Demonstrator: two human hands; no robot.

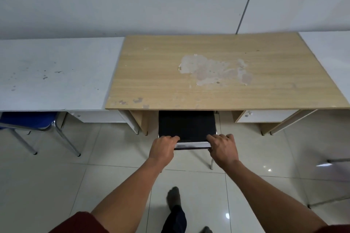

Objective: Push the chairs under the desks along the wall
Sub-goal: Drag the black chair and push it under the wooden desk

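A black chair (187, 125) stands partly under the worn wooden desk (217, 73), its seat tucked in and its backrest top toward me. My left hand (162, 149) grips the left end of the backrest's top edge. My right hand (223, 149) grips the right end. A blue chair (28, 121) with chrome legs sits mostly under the white desk (56, 73) on the left. Both desks stand against the white wall.
Another white desk (331, 53) adjoins on the right. A drawer unit (265, 116) hangs under the wooden desk's right side. My foot (174, 198) is on the glossy tiled floor behind the chair. A metal frame (339, 161) shows at the right edge.
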